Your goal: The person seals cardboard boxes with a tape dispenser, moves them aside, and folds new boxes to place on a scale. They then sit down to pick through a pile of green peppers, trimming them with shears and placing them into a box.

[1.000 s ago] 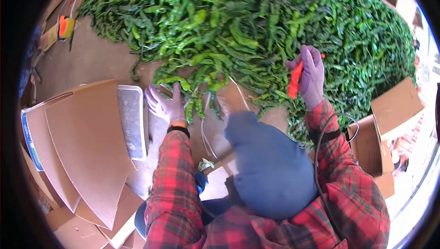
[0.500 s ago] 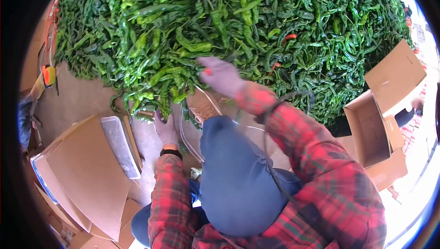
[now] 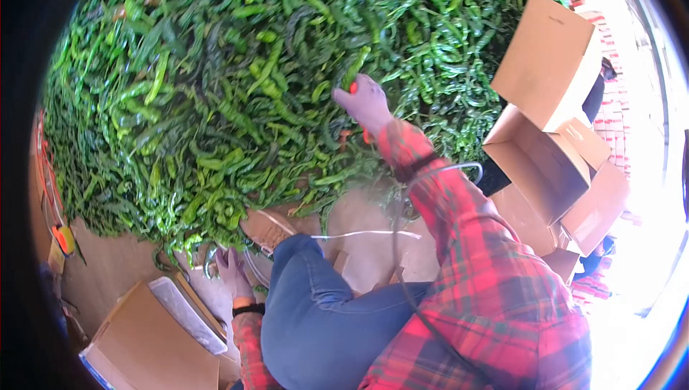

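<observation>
A huge heap of green peppers (image 3: 215, 103) fills the upper part of the view. My right hand (image 3: 364, 103), in a pale glove, is over the heap with its fingers closed round a red pepper (image 3: 353, 88); a green pepper (image 3: 354, 66) sticks out just beyond the fingertips. At the lower left edge of the heap is my left hand (image 3: 231, 272), also gloved, beside a dark green pepper (image 3: 210, 262). Its fingers are partly spread, and nothing shows between them.
Open cardboard boxes (image 3: 545, 167) stand at the right. Another cardboard box (image 3: 151, 343) lies at the lower left beside a grey-white panel (image 3: 188, 315). My brown shoe (image 3: 264, 231) touches the heap's edge. A white strap (image 3: 359, 233) crosses the floor. An orange-yellow tape tool (image 3: 63, 240) is far left.
The view has swung to the right. My right hand has reached farther over the heap and closed on a red pepper. My left hand stays low by the heap's edge.
</observation>
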{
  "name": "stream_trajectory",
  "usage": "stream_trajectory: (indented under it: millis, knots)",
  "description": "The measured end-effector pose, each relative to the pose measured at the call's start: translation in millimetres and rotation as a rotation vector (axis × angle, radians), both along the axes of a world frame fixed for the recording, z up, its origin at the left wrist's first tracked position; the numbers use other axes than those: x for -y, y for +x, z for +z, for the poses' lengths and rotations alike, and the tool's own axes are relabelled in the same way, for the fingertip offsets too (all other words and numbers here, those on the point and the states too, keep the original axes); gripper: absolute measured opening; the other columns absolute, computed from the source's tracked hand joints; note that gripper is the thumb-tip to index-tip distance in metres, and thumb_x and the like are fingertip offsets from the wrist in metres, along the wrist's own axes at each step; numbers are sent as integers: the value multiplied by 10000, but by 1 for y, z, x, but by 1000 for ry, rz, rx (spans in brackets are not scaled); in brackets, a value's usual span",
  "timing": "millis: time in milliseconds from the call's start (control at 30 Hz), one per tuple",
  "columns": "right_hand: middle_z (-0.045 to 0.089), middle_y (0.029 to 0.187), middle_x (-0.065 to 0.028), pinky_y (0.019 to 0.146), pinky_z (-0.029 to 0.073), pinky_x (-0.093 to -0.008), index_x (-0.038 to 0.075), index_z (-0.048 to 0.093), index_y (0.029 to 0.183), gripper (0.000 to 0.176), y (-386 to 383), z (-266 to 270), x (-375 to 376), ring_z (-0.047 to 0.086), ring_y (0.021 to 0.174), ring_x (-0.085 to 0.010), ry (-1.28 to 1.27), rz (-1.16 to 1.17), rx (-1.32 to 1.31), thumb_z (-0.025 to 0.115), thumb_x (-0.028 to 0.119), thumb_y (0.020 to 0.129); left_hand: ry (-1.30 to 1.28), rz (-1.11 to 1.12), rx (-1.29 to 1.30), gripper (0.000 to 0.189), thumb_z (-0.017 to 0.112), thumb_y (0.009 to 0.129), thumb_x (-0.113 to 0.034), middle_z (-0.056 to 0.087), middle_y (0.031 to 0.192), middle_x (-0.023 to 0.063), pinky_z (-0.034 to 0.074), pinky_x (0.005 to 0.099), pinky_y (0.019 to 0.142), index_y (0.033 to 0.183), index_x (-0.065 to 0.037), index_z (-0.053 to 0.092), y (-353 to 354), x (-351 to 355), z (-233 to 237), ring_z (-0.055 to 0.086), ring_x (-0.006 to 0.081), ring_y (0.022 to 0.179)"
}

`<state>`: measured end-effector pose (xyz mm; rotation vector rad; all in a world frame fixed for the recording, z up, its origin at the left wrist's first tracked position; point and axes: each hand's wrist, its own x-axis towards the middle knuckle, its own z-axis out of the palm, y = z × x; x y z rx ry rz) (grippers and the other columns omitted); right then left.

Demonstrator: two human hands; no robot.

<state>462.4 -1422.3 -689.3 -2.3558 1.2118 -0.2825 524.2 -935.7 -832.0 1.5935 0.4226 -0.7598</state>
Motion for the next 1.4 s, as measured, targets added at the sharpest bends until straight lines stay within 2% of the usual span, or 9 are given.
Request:
stream_trajectory:
  millis: [100,300,500,633,833,967,1067,1300,1400]
  knots:
    - [639,1019,-201,862,494,-430,-3,617,986,487,15,-26,60,638,969,-341,491,6,-307,600,432,768,35,-118,-35,644,616,964,-279,477,1374,100,444,310,915,1482,-27,327,2,-12,-3,519,188,1184]
    - [523,1354,-204,1025,430,-459,52,613,1219,447,3,-44,10,447,1317,-388,-111,275,-522,433,364,955,72,-309,215,611,587,971,-351,517,1314,80,442,381,949,1449,-46,361,-6,-41,18,525,219,1177]
    - [596,1275,-134,926,526,-441,67,686,1152,358,-21,1,23,569,1191,-337,76,162,-553,584,270,875,-94,-78,135,523,619,960,-255,584,1056,38,475,261,734,1380,-2,436,9,-5,89,564,119,893]
    - [610,1309,-152,923,535,-408,86,681,1205,348,-9,-71,40,657,1086,-326,-62,279,-856,588,227,901,-85,-68,215,522,625,955,-220,596,1047,52,456,219,736,1375,36,449,-2,7,177,560,109,884]
    - [728,1040,-94,773,577,-409,130,758,962,216,-4,48,38,712,947,-262,-297,427,-678,592,221,859,-49,-66,423,512,616,954,-190,601,1183,106,475,286,881,1364,83,476,5,-18,209,576,164,1026]
    - [719,999,-151,765,563,-397,65,720,919,415,-12,153,88,702,933,-281,-530,390,-421,673,457,793,-82,-69,559,513,585,976,-241,586,1283,148,464,314,966,1360,83,484,8,19,318,572,200,1138]
    - [683,821,-106,594,522,-352,4,659,943,446,-35,227,113,636,592,-243,205,349,-60,735,398,749,-226,-124,700,511,557,998,-302,618,1199,115,482,308,950,1371,40,485,-1,76,389,610,181,1069]
    - [682,941,-24,714,498,-251,27,663,1149,356,-94,300,-27,606,801,-90,618,754,362,705,181,830,-714,-466,159,604,491,1013,-405,534,1309,144,448,456,1025,1476,-36,373,-46,206,443,529,288,1218]
    - [687,1056,-65,712,528,-237,7,647,1172,397,-93,295,-70,633,811,-85,642,840,416,726,197,832,-736,-645,-42,515,537,988,-250,586,1203,121,528,347,862,1454,-72,414,-75,224,448,613,237,1029]
